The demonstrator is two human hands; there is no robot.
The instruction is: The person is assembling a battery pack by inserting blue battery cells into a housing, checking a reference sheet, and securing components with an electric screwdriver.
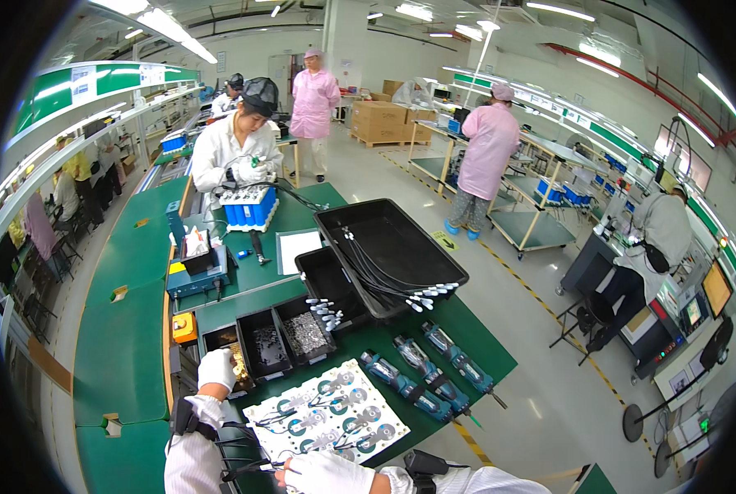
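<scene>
My left hand (pixel 217 370), in a white glove, reaches into the near end of a small black bin of brass-coloured parts (pixel 239 362). Its fingers are curled down together; anything between them is hidden. At the lower edge my gloved right hand (pixel 328 474) has its fingertips closed on a thin black cable (pixel 257 467) with a pale end. Just beyond that hand lies a white board (pixel 328 416) carrying several round grey-and-teal parts with short black leads. The board's near edge is partly covered by my right hand.
Right of the board lie three teal power screwdrivers (pixel 405 387). Bins of dark parts (pixel 267 346) and silver parts (pixel 305 334) adjoin the brass ones. A large black tray (pixel 392 239) holds cables. Across the bench, a person (pixel 240 148) works at a blue box (pixel 251 211).
</scene>
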